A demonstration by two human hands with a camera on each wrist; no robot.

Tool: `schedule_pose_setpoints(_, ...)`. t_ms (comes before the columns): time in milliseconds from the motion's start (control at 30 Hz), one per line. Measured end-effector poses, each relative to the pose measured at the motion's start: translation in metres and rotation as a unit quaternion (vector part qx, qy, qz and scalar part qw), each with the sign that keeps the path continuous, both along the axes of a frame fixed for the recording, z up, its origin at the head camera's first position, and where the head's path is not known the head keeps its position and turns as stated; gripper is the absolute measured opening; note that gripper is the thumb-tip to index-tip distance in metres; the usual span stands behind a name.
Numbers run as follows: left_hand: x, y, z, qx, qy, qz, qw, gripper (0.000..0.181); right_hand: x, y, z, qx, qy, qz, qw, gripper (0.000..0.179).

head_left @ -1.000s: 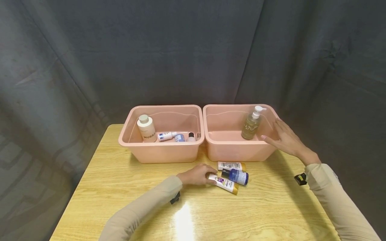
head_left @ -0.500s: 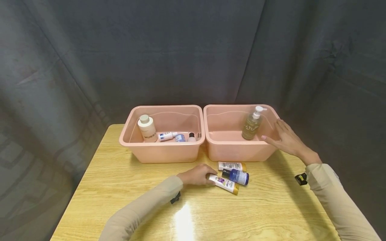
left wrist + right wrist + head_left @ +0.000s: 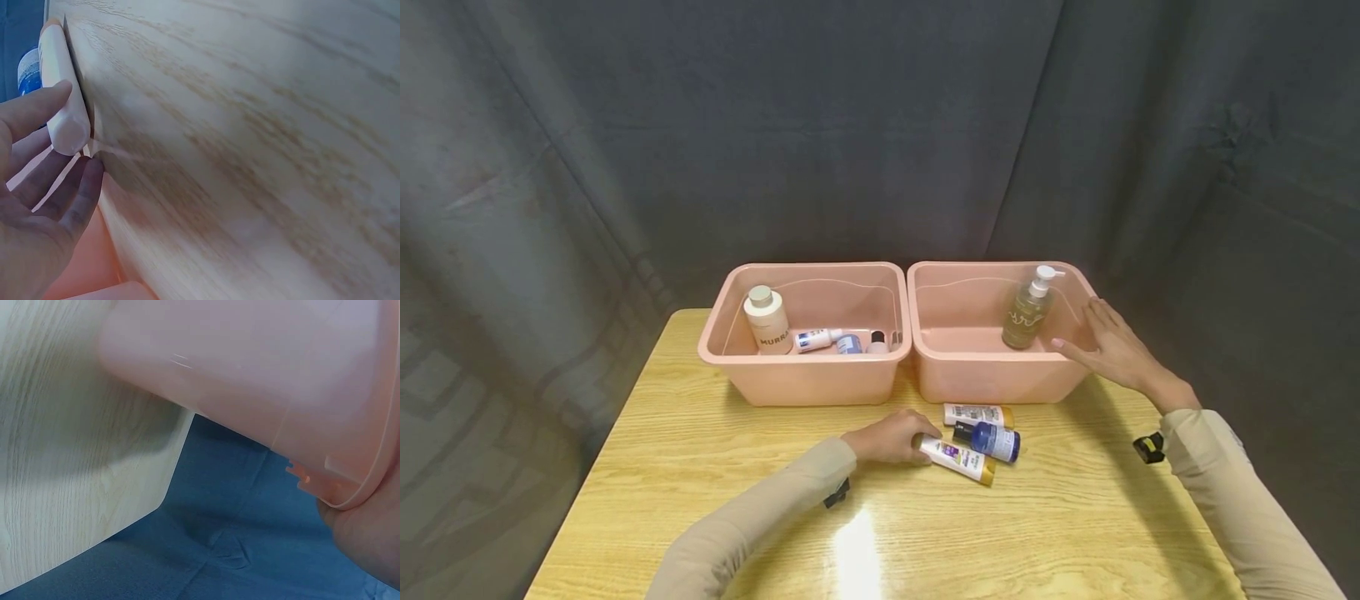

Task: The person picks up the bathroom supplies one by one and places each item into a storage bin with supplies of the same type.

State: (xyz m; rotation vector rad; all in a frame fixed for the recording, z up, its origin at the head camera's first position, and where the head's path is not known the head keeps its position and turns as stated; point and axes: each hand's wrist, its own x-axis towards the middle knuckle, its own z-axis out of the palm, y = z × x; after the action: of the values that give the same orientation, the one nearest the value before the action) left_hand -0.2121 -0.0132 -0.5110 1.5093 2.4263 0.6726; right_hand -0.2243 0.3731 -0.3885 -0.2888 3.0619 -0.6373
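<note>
My left hand (image 3: 891, 437) holds the near end of a white squeeze tube (image 3: 957, 459) with a gold end, lying on the table. In the left wrist view the thumb lies over the tube (image 3: 61, 75), the other fingers beyond and below it. Behind the tube are a blue bottle (image 3: 992, 440) with a black cap and a second white-and-gold tube (image 3: 976, 415). My right hand (image 3: 1112, 346) rests on the right rim of the right pink bin (image 3: 992, 380), fingers extended along the side and thumb over the front corner. A green pump bottle (image 3: 1024, 317) stands inside that bin.
The left pink bin (image 3: 812, 383) stands beside the right one. It holds a white bottle (image 3: 767, 323) standing upright and several small bottles lying down. A grey curtain (image 3: 850, 150) hangs behind the wooden table (image 3: 760, 533). The table's right edge runs beneath my right arm.
My left thumb has drawn back slightly along the white tube, showing a little more of its end. My right hand stays on the bin's rim.
</note>
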Motion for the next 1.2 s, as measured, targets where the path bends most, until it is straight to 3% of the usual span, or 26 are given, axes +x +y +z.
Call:
schedule_pose_setpoints(133, 0.0014, 0.0001, 0.0010, 0.002, 0.001, -0.002, 1.0000, 0.043, 0.0001, 0.0011, -0.0016, 0.001, -0.002, 0.001, 1.0000, 0.099)
schedule_pose_setpoints(400, 0.0034, 0.0007, 0.0042, 0.005, -0.022, 0.024, 0.9995, 0.044, 0.0004, 0.0015, -0.0021, 0.001, -0.001, 0.000, 1.0000, 0.100)
schedule_pose_setpoints(767, -0.0001, -0.0040, 0.0014, 0.052, -0.086, 0.041, 0.9941, 0.044, 0.0004, 0.0007, -0.0015, 0.000, 0.000, 0.002, 1.0000, 0.099)
schedule_pose_setpoints(900, 0.0020, -0.0043, 0.0065, 0.063, -0.118, 0.054, 0.9896, 0.045, -0.0001, 0.0006, -0.0011, -0.001, 0.000, 0.003, 1.0000, 0.099)
schedule_pose_setpoints(1100, 0.0028, -0.0032, 0.0077, 0.094, -0.205, 0.074, 0.9714, 0.048, -0.0001, 0.0006, -0.0008, -0.003, 0.000, 0.005, 1.0000, 0.098)
schedule_pose_setpoints(1200, 0.0016, -0.0033, 0.0077, 0.101, -0.217, 0.082, 0.9675, 0.048, -0.0004, 0.0010, -0.0008, -0.004, -0.001, 0.004, 1.0000, 0.098)
